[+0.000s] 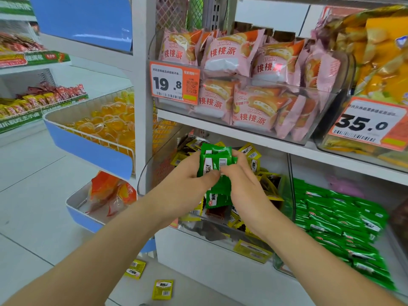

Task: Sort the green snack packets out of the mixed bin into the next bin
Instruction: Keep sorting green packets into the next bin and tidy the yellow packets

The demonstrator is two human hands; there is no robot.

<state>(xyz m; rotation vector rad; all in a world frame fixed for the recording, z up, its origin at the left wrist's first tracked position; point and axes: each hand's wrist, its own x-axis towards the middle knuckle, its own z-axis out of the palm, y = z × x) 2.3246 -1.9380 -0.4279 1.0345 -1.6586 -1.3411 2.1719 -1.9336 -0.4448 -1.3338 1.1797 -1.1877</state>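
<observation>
Head view: left hand and right hand pinch a stack of green snack packets, probably light, slick and floppy, best squeezed across their flat faces.

The left hand and right hand cover the lower part of the bunch of green packets, so their number is unclear, perhaps three or four. Both hands also hide much of the mixed bin beneath. The yellow bags and the 35.0 price tag are cut by the right edge. The 19.8 price tag carries small print too fine to read.
</observation>
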